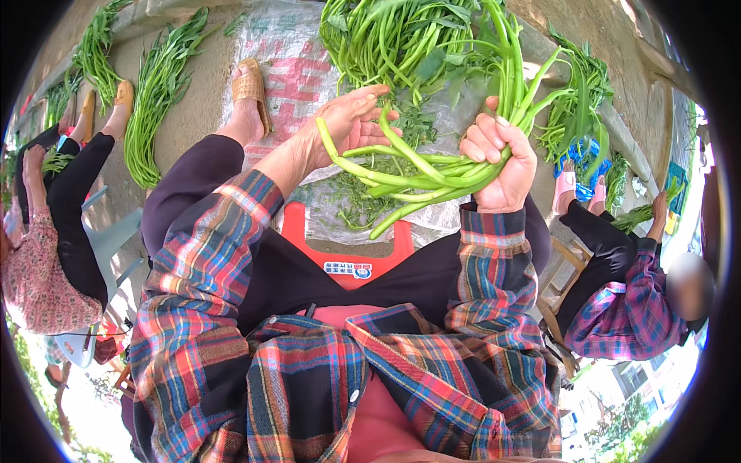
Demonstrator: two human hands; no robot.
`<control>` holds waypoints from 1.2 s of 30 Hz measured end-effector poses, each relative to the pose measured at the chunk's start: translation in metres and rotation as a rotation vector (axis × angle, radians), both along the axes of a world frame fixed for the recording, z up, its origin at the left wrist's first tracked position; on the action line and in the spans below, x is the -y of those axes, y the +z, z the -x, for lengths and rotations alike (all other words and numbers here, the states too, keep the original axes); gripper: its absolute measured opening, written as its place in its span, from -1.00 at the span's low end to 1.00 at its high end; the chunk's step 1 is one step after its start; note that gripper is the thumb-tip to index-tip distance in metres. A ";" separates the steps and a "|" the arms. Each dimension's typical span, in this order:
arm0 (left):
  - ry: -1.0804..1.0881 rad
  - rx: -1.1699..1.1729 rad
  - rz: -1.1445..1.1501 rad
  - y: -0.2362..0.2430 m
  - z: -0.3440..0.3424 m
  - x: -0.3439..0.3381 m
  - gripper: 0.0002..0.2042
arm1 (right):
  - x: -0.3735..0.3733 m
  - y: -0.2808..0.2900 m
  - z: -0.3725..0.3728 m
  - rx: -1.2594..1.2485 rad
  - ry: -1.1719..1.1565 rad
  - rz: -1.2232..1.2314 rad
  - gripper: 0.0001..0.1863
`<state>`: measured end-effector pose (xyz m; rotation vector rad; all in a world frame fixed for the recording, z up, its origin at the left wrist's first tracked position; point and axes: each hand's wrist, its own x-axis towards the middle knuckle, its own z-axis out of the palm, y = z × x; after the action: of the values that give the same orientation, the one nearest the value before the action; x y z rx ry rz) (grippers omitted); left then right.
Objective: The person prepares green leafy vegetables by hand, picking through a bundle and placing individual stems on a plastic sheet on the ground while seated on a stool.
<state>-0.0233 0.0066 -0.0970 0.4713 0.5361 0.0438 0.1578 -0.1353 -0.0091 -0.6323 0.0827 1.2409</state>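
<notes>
At two o'clock, the right hand (502,158) grips one bunch of long, green, leafy stems (455,183); at twelve, the left hand (347,127) is loosely open. Probably sorting; the next move needs a left pinch.

This is an outdoor workplace: bare ground (204,96), heaped greens (397,38), seated people (621,324), foliage (617,430).

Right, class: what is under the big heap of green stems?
A pale plastic sheet with red print shows beside the heap; what lies directly beneath it is covered.
</notes>
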 end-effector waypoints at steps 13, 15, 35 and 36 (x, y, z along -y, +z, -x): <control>0.153 -0.057 -0.268 0.039 0.013 -0.028 -0.59 | 0.004 -0.002 -0.004 0.045 0.005 0.074 -0.73; 0.127 -0.044 -0.332 0.043 0.017 -0.034 -0.53 | 0.004 -0.002 -0.005 0.073 0.004 0.095 -0.73; -0.115 -0.248 -1.252 0.034 0.051 -0.054 -0.84 | 0.007 -0.009 -0.012 0.045 -0.023 0.126 -0.72; -0.082 -0.270 -1.197 0.035 0.051 -0.053 -0.85 | 0.008 -0.009 -0.012 0.050 -0.025 0.128 -0.72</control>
<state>-0.0738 0.0601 -0.0619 1.6836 0.7227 0.2305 0.1699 -0.1432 -0.0183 -0.7708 0.1292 1.2012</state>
